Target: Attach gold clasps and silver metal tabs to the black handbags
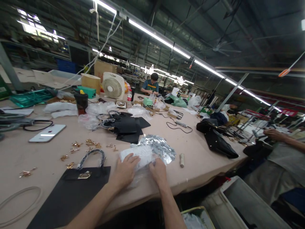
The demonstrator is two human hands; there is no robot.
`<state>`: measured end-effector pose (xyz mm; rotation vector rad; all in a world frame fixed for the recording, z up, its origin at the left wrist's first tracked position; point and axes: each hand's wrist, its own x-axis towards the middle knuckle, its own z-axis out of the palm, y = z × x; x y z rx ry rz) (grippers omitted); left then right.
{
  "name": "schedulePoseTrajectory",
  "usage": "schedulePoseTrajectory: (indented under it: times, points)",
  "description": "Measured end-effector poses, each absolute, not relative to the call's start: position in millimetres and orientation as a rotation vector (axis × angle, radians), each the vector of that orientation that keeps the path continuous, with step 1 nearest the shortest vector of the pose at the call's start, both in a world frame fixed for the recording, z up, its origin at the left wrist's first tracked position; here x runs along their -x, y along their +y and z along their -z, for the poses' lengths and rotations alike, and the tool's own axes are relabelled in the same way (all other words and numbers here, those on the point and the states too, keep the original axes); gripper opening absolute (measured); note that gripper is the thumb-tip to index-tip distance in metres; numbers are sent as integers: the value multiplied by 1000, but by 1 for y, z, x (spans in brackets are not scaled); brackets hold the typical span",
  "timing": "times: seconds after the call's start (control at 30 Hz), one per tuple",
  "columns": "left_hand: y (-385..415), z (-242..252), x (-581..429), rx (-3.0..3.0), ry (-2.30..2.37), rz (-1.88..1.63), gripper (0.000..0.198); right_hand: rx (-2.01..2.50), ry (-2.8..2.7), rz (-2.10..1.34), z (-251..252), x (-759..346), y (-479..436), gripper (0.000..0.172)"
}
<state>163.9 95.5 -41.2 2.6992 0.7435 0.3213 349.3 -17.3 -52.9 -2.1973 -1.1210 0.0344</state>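
Plastic bag (pixel 139 155), count one: lay on the bench (pixel 164 184) directly under and between the hands, white contents showing through the film. Clock centred on the bag, twelve away from the wearer. Left hand (pixel 126 170) at seven to eight o'clock, fingers spread over the bag's near-left part; could not tell whether it gripped. Right hand (pixel 158 170) at four o'clock, thumb and fingers clamped on the bag's right edge. Hands apart from each other.

Counts by direction:
- One o'clock: one heap of silver metal pieces (pixel 158 145), just beyond the bag; pieces too many to count.
- Three: one pale cylinder (pixel 182 160), upright or lying not certain.
- Eight: one black handbag (pixel 78 186), one handle, one gold clasp (pixel 84 175).
- Between nine and ten: one phone (pixel 47 133); nearer the bag, several clusters of gold fittings (pixel 92 143), uncounted.
- Eleven: one stack of black panels (pixel 128 127), overlapping, number unclear; farther off, one fan (pixel 113 86).
- Two: one corded tool (pixel 181 124).
- Twelve, far: one person (pixel 150 85).
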Motion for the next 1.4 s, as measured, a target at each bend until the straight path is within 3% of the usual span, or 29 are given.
schedulePoseTrajectory:
  times: [0.2,0.47,0.7,1.1,1.3,1.4]
  points:
    - [78,42,-189,-2648,1007,-491,63,2018,-1177,-211,52,-365,-27,49]
    - [84,36,-194,-2591,1068,-540,56,2096,-1245,202,55,-340,-29,39]
    - [83,33,-197,-2553,1091,-545,51,2217,-1239,151,51,-337,-18,46]
    - [78,39,-200,-2575,1164,-506,66,2227,-1173,44,44,-344,-16,37]
    - [76,34,-201,-2561,1127,-492,60,2358,-1215,21,41,-345,-12,47]
    - [77,31,-201,-2545,1129,-510,57,2355,-1232,29,36,-349,-9,43]
